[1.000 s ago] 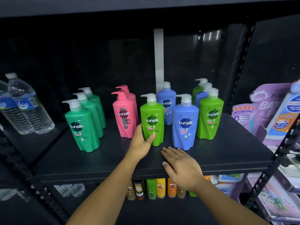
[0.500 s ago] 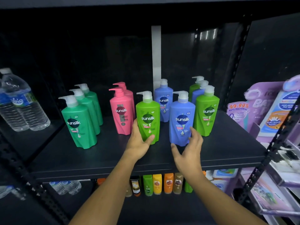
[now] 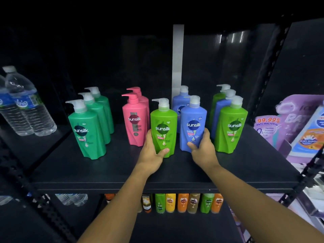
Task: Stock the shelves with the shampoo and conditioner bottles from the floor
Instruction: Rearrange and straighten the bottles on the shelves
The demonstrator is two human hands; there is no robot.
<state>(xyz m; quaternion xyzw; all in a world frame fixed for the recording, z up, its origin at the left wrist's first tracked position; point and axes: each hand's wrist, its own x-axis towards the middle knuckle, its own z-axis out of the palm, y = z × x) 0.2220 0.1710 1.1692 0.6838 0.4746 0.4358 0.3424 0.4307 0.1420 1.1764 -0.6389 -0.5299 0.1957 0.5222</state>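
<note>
**Crowded shelf (image 3: 254, 163), domino risk**

Its black deck is stocked in tight rows. Left hand (image 3: 152, 154) grips the lime-green shampoo bottle (image 3: 164, 120), right hand (image 3: 204, 149) the blue shampoo bottle (image 3: 192, 120), both upright near the front. A careless shove could topple the pink bottle (image 3: 135, 120) just beside them.

Water bottles (image 3: 26, 106) stand left, purple pouches (image 3: 270, 128) right.
</note>
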